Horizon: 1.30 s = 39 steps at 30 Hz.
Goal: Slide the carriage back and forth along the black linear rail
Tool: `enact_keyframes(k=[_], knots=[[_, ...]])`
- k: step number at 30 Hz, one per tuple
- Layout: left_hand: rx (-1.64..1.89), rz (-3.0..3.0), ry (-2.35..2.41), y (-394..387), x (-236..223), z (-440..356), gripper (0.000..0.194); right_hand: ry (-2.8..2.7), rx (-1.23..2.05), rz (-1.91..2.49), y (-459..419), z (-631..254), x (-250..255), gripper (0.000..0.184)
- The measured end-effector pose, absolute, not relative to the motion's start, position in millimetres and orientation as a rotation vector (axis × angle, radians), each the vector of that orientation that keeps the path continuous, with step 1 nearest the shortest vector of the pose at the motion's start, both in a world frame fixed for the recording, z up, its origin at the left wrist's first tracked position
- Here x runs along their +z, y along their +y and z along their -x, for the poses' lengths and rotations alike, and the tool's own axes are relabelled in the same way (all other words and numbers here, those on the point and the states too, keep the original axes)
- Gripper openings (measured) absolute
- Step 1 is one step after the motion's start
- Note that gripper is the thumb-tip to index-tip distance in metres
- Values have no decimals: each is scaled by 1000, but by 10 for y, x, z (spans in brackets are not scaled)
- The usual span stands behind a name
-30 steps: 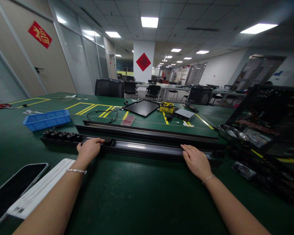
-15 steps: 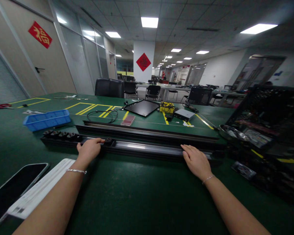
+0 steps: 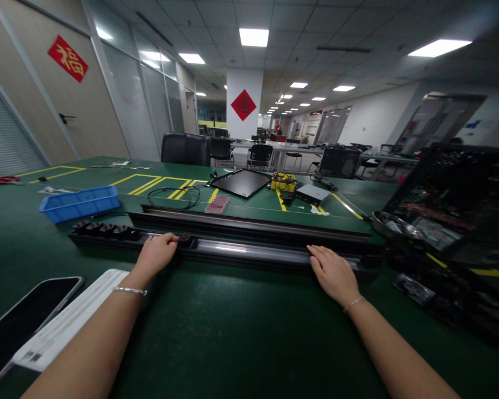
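Note:
A long black aluminium rail (image 3: 249, 250) with a polished metal bar along its top lies across the green bench (image 3: 233, 310) in front of me. My left hand (image 3: 157, 254) holds the rail near its left end, fingertips beside a small black sliding block (image 3: 185, 239). My right hand (image 3: 331, 271) lies over the rail's front edge, further right. A second dark rail (image 3: 249, 226) runs parallel behind it. Several black knobbed fittings (image 3: 103, 229) sit on the rail's left end.
To the left lie a smartphone (image 3: 25, 316) and a white strip (image 3: 72, 316). Behind stand a blue plastic tray (image 3: 80, 204), a black flat panel (image 3: 241, 183) and a yellow cable bundle (image 3: 283, 182). A black crate (image 3: 453, 199) and a steel bowl (image 3: 395, 226) stand at right.
My left hand and the black block have shifted slightly to the right along the rail. My right hand has not visibly moved.

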State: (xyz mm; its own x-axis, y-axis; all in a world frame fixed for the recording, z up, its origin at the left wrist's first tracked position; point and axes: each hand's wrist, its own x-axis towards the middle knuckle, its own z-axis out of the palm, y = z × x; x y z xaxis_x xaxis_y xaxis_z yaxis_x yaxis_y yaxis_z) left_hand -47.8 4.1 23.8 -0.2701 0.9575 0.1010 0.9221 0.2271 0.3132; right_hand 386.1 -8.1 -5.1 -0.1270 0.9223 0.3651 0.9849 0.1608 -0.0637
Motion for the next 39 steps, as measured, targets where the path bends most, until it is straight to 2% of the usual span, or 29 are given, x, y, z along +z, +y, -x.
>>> enact_keyframes(k=[39], knots=[[470, -1843, 2371, 47, 253, 467, 38, -2116, -294, 1803, -70, -3870, -72, 44]])
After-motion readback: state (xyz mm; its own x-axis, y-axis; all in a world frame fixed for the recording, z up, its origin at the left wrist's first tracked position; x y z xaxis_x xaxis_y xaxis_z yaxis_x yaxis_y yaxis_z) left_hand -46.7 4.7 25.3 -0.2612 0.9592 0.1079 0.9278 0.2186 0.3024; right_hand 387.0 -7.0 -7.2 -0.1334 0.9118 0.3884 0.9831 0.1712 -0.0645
